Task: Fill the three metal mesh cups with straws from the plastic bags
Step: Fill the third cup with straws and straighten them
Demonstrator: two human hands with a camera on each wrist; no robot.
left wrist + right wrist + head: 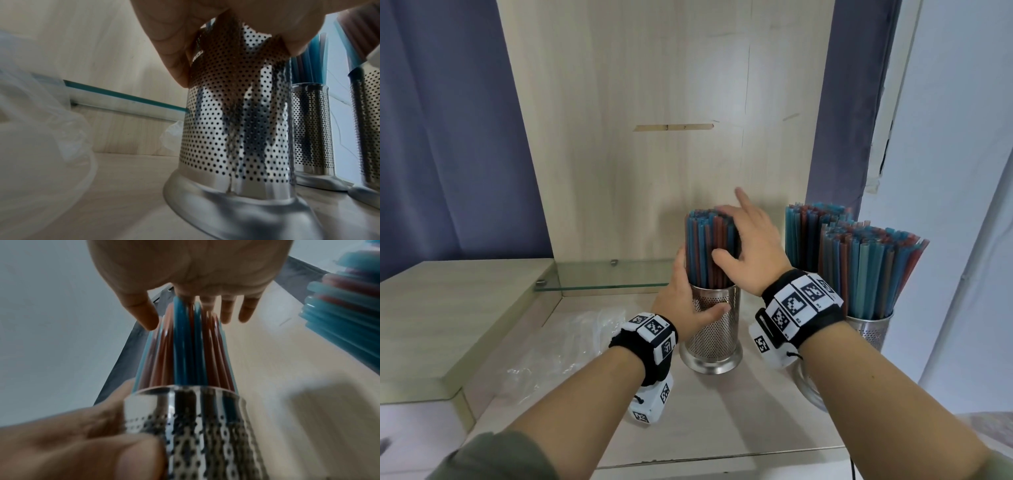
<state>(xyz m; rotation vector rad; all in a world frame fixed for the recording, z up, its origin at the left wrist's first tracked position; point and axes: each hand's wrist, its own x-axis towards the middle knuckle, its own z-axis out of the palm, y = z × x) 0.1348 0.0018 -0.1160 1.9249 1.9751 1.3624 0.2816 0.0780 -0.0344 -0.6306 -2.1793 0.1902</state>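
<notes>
A perforated metal cup [714, 330] [236, 129] stands mid-shelf, packed with upright blue and red straws [705, 250] [185, 345]. My left hand [685, 301] [82, 443] grips the cup near its rim, with the thumb across the front and the fingers round the far side. My right hand [746, 240] [189, 264] lies on the straw tops. Its fingers are straight and spread, and the thumb rests against the bundle's side. To the right, two more cups hold straws: one bundle at the back [804, 233] and one in front [873, 270] in its cup [871, 330] [310, 129].
A crumpled clear plastic bag [571, 339] [41, 129] lies left of the held cup. A low glass shelf [613, 277] runs along the wooden back panel. A raised wooden ledge [448, 325] borders the left. A white wall stands close on the right.
</notes>
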